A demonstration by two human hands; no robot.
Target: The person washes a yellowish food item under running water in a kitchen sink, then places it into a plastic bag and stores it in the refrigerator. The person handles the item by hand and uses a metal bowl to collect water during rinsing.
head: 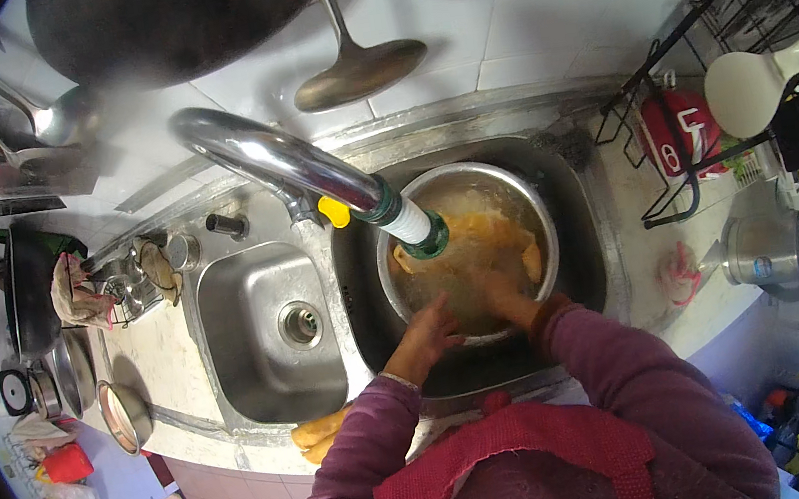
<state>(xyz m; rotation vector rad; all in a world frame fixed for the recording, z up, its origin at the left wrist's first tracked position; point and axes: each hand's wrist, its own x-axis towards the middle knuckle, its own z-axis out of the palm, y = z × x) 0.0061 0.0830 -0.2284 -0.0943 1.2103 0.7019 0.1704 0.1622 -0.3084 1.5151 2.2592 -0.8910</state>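
Note:
A round metal basin (550, 230) stands in the larger sink bowl, holding cloudy water. A yellow-orange mass (473, 236) lies in that water; the murk keeps me from telling what it is. My left hand (422, 337) is at the near left rim, fingers apart over the water and nothing visible in them. Reaching over the near right rim, my right hand (507, 292) is blurred and partly under water, so its grip is hidden. The faucet's spout (407, 222), with a white and green end, hangs over the basin.
Left of the basin is a smaller steel sink bowl (266, 327) with a drain. Elongated yellow-brown things (318, 434) lie on its front edge. A ladle (361, 73) hangs on the tiled wall. To the right are a black wire rack (690, 188) and a metal pot (767, 250).

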